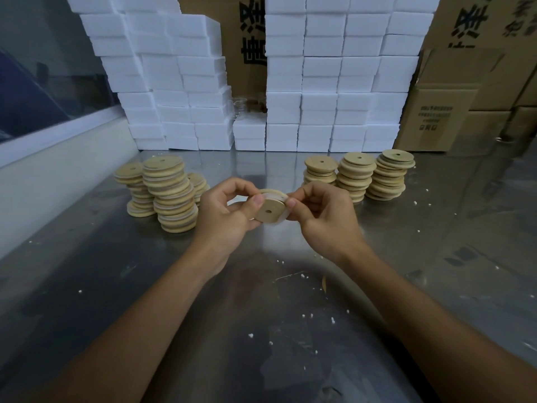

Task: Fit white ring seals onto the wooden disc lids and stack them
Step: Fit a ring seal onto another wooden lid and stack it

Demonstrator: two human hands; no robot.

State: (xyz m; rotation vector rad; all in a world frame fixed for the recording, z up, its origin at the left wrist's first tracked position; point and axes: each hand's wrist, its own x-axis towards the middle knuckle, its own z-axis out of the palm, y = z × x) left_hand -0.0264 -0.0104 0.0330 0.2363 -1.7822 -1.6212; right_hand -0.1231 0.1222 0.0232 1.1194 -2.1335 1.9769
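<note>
Hands (279,212) raised, pinching wooden disc lid (270,211)

White foam blocks (334,82) stacked along my steel table's (87,286) far edge; cardboard boxes (453,112) at far right corner; foam crumbs (332,320) scattered.
</note>
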